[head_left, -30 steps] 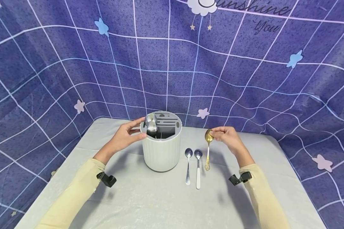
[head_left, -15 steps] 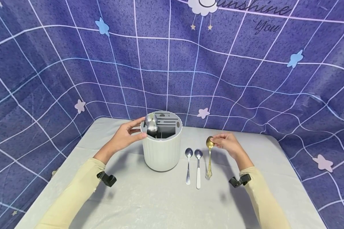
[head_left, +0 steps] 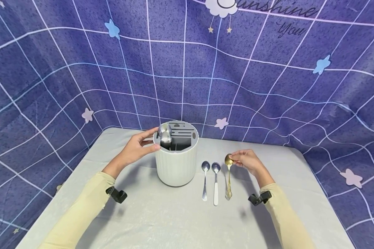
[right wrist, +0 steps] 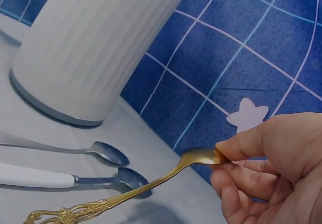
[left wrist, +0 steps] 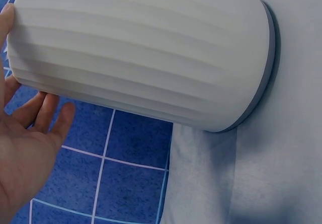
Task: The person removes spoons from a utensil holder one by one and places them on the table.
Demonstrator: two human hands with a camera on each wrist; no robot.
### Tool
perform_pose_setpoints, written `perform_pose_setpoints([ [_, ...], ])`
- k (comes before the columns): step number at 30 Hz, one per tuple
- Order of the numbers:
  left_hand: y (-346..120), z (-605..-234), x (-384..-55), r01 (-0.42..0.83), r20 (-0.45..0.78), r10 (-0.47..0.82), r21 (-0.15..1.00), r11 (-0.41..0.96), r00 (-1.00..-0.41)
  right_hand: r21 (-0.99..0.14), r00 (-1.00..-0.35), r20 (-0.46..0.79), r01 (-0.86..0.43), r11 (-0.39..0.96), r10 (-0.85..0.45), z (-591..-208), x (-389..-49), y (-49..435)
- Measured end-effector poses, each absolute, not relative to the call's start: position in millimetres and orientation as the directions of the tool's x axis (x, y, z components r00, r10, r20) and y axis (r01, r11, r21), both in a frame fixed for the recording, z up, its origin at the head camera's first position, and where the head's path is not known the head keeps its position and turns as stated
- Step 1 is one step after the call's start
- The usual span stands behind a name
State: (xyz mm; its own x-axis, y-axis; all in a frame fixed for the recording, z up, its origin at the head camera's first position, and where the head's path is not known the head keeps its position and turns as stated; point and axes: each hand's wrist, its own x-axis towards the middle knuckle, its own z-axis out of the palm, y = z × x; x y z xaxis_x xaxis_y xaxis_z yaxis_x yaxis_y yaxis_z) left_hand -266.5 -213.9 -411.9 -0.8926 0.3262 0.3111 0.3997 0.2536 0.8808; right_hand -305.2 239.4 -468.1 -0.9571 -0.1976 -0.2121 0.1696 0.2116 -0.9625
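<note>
My left hand (head_left: 139, 147) holds the white ribbed utensil holder (head_left: 176, 167) by its upper left side, thumb at the front and a finger at the back of the rim. In the left wrist view its other fingers (left wrist: 64, 121) lie loosely bent by the holder's wall. Two rounded silver utensil heads (head_left: 165, 133) stick up from the holder's left compartment. My right hand (head_left: 247, 160) pinches a gold spoon (right wrist: 163, 177) by its bowl, with the ornate handle pointing toward the front of the table. Left of it lie a white-handled spoon (head_left: 216, 183) and an all-silver spoon (head_left: 204, 180).
A pale cloth (head_left: 162, 218) covers the table. Behind it hangs a purple-blue curtain (head_left: 162, 86) with grid lines and stars. Slots and open compartments divide the holder's grey top insert (head_left: 184, 133).
My right hand has brought the gold spoon down and toward the front of the table, beside the white-handled spoon. The left hand and the utensil holder have stayed in place.
</note>
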Motion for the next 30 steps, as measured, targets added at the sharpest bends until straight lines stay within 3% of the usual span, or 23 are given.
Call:
perform_pose_setpoints([
  [30, -212.8, -410.8, -266.3, 0.405, 0.319, 0.32, 0.879, 0.252, -0.892, -0.956, -0.943, -0.283, 0.262, 0.136, -0.173, -501.8, -305.5, 239.5],
])
